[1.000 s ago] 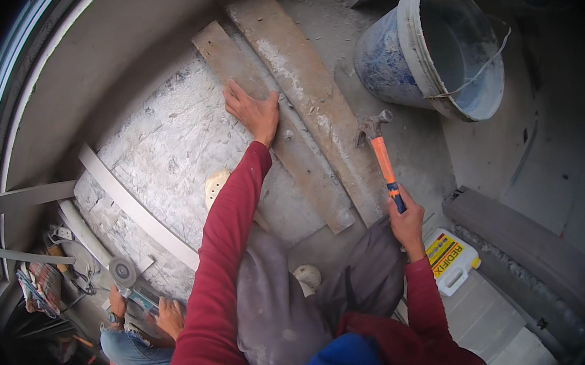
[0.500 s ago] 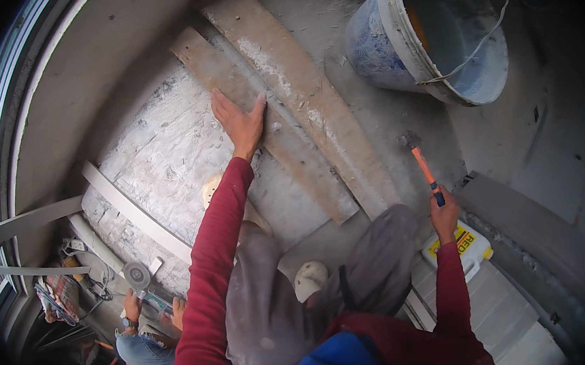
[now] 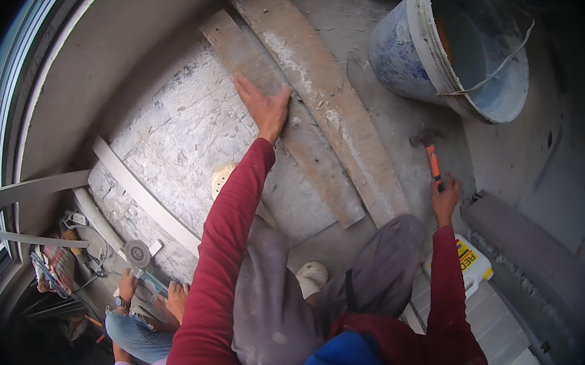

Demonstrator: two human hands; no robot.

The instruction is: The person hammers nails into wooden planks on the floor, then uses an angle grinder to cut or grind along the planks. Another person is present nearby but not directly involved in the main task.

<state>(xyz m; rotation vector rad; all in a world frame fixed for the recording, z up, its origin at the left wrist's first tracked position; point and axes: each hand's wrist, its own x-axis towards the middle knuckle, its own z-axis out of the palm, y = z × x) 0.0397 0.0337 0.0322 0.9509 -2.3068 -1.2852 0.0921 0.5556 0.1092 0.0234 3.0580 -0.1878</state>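
"Starting with the hands: specify the state of each grip."

"Right hand (image 3: 446,201): closed around the lower handle of an orange-handled claw hammer (image 3: 433,160). Left hand (image 3: 265,107): spread wide, palm down, across the upper half of the shorter wooden plank (image 3: 319,169), thumb set apart from the fingers."

"State the hammer's position."

"Right of the planks. The longer wooden plank (image 3: 332,119) lies between it and the shorter one, nearly parallel to both hand-held edge and gap. Whether the hammer head touches the floor (image 3: 408,108) cannot be told."

"List adjacent items and obstructions."

"A blue and white bucket (image 3: 400,52) with a wire handle (image 3: 497,80) stands beyond the hammer. A white jug (image 3: 477,270) with a yellow cap sits partly hidden behind the right sleeve (image 3: 446,273). The right knee (image 3: 404,231) covers the near end of the longer plank. The left sleeve (image 3: 233,223) partly hides a cream clog (image 3: 221,179)."

"And on the left side?"

"A flat white strip (image 3: 144,195) crosses the rough pale slab (image 3: 168,131). Near its lower end, a co-worker's hands (image 3: 176,301) hold an angle grinder (image 3: 137,254)."
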